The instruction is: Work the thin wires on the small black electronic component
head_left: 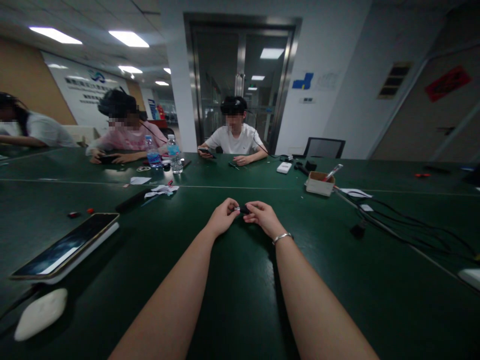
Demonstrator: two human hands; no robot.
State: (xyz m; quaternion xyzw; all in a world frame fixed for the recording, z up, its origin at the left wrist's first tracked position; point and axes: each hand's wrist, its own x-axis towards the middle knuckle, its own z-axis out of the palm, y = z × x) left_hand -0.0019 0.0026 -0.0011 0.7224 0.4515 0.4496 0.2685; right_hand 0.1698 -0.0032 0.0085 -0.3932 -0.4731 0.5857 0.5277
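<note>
Left hand (224, 218) pinches the silvery tip (237, 208), right hand (265, 217) the body, of a small black object (243, 209), long axis running crosswise between them.

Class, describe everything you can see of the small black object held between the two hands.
The small black object looks short and narrow, with a pale, silvery end pointing toward the left hand. The dark part could be plastic. It lies roughly level, side to side: the left hand's fingers grip the silvery end, the right hand's the black part. Behind it shows the dark green table. Finer details are too small to tell.
</note>
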